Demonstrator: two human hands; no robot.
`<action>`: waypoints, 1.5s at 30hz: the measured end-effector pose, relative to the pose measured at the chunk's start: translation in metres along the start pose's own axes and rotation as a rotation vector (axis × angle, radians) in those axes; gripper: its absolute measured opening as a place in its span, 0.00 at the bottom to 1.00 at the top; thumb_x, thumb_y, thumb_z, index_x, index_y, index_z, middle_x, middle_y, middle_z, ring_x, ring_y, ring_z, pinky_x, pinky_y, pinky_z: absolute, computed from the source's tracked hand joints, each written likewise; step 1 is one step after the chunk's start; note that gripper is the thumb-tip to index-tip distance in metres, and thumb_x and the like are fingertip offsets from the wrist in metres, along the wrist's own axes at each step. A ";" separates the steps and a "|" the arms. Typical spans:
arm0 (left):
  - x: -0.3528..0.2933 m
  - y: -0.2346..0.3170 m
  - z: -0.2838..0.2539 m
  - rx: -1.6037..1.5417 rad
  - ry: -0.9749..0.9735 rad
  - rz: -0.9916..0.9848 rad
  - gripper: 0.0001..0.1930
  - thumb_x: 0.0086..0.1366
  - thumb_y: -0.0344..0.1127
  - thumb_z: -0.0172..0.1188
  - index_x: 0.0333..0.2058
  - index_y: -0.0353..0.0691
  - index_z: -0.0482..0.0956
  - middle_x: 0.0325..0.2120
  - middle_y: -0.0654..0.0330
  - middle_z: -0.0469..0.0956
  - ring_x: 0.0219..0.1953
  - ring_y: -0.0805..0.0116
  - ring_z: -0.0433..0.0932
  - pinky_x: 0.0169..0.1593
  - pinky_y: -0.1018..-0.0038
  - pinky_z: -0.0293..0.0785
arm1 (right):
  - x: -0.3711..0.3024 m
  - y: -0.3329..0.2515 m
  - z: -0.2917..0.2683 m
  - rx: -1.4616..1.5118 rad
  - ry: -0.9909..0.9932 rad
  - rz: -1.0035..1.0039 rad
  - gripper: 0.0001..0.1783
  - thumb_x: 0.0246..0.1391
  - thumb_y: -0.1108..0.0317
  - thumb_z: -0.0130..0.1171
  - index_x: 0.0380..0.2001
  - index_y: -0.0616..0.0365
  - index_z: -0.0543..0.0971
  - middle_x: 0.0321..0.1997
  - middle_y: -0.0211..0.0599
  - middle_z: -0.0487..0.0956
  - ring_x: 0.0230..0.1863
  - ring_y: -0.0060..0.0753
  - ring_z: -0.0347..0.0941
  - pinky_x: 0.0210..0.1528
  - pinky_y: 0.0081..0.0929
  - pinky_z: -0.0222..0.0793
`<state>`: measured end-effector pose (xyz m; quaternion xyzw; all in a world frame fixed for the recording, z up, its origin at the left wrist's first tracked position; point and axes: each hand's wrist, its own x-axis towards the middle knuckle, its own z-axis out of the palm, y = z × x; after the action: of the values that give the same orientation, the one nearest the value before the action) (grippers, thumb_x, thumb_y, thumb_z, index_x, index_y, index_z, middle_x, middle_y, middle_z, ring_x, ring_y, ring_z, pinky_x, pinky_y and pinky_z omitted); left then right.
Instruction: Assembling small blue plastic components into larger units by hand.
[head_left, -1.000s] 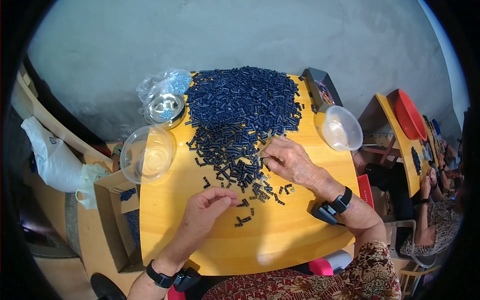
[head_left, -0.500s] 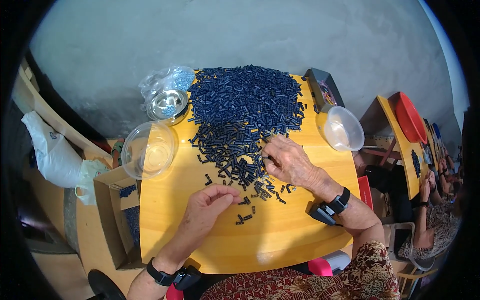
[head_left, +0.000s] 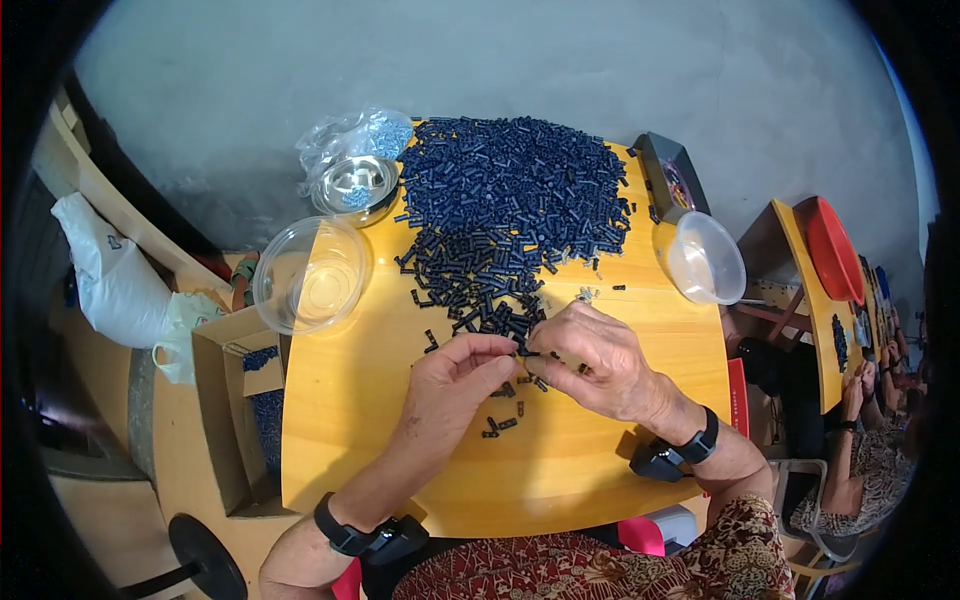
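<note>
My left hand [head_left: 452, 392] and my right hand [head_left: 605, 365] meet fingertip to fingertip over the near end of a pile of small dark blue-black plastic pieces [head_left: 515, 190]. Thumb and forefinger of each hand are pinched. A small dark plastic piece [head_left: 529, 352] shows between the two sets of fingertips; its details are too small to make out, and I cannot tell whether each hand grips a separate part. A few loose dark pieces [head_left: 500, 427] lie on the wooden table [head_left: 400, 490] just below my hands. Some paler bits [head_left: 587, 294] lie beyond my right hand.
On the left stand a clear plastic tub [head_left: 312, 318], a metal bowl [head_left: 335, 190] with small light-blue parts, and a plastic bag [head_left: 325, 150]. A translucent tub [head_left: 705, 262] and black tray [head_left: 665, 150] sit right. A cardboard box [head_left: 215, 420] stands left; another person [head_left: 850, 470] sits far right.
My right hand has come back from the pile toward me, and my left hand has moved right and slightly up to meet it. The whole view has shifted a little.
</note>
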<state>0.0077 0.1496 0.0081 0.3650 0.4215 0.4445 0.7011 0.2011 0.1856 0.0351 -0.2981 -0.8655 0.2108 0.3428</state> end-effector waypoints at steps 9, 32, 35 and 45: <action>-0.002 -0.004 0.006 0.041 0.024 0.041 0.07 0.63 0.29 0.58 0.39 0.34 0.78 0.31 0.65 0.78 0.35 0.79 0.75 0.41 0.82 0.71 | -0.006 -0.007 0.004 -0.029 0.006 -0.048 0.15 0.40 0.79 0.64 0.34 0.60 0.75 0.31 0.37 0.76 0.32 0.40 0.72 0.35 0.33 0.69; -0.004 -0.010 0.004 0.069 -0.028 -0.032 0.08 0.63 0.33 0.59 0.38 0.35 0.78 0.30 0.68 0.77 0.32 0.83 0.72 0.36 0.85 0.67 | -0.021 -0.002 0.012 0.196 -0.036 0.136 0.13 0.44 0.76 0.65 0.37 0.59 0.78 0.27 0.36 0.76 0.30 0.36 0.73 0.35 0.31 0.68; -0.004 -0.010 0.006 0.084 -0.042 -0.059 0.08 0.63 0.33 0.59 0.37 0.35 0.79 0.29 0.69 0.77 0.32 0.84 0.71 0.35 0.86 0.66 | -0.023 -0.003 0.013 0.154 -0.002 0.099 0.13 0.45 0.75 0.64 0.36 0.59 0.78 0.28 0.38 0.77 0.30 0.38 0.73 0.35 0.32 0.68; -0.006 -0.004 0.000 0.127 -0.052 -0.020 0.08 0.63 0.32 0.59 0.38 0.34 0.78 0.31 0.65 0.79 0.33 0.82 0.73 0.37 0.85 0.69 | -0.022 -0.007 0.004 0.239 -0.092 0.223 0.10 0.46 0.75 0.63 0.36 0.60 0.78 0.30 0.39 0.79 0.32 0.39 0.76 0.37 0.30 0.71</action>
<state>0.0071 0.1432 0.0061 0.4160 0.4342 0.4003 0.6914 0.2086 0.1653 0.0267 -0.3393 -0.8106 0.3626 0.3102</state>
